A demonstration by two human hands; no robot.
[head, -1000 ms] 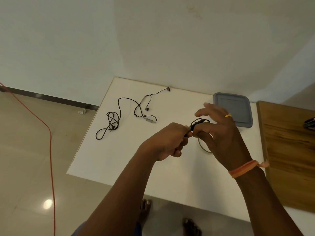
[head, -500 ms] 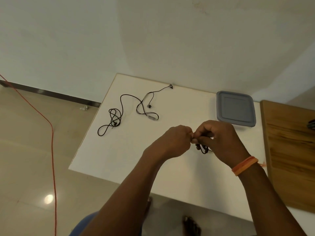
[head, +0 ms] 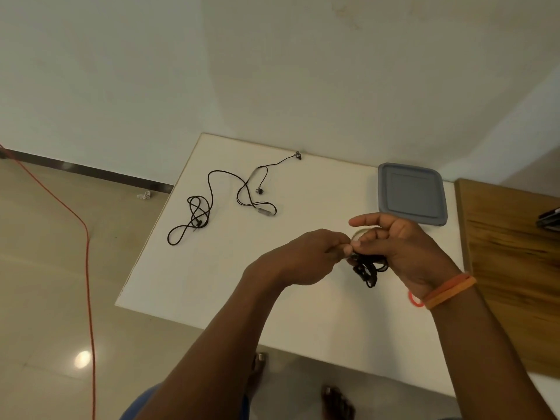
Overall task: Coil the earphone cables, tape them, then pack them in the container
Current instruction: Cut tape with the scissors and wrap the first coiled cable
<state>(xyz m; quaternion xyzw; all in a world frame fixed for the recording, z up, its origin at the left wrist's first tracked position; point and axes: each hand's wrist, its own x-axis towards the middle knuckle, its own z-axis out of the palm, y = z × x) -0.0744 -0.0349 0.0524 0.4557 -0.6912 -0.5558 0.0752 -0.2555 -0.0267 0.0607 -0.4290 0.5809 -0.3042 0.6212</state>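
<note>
From the head view, both hands meet above the white counter (head: 212,286), in front of the grey container (head: 412,194) that sits lid-on at the counter's far right. The left hand (head: 306,259) has its fingers curled in, pinching one end of a black coiled earphone cable (head: 368,269). The right hand (head: 403,253) grips the same bundle with thumb and lower fingers, while its index finger sticks out straight toward the left. The bundle is a small, tight, dark knot of loops hanging just below the right hand's fingers, held above the counter. Part of a tape roll (head: 359,233) shows behind the fingers, between the hands and the container.

Well to the left of the container, a second earphone cable (head: 212,204) lies loose on the counter: thin and black, partly tangled at its near end, with small metallic earbuds and an inline remote. A red ring (head: 413,300) lies on the counter beside the right wrist, which wears an orange band (head: 448,291).
</note>
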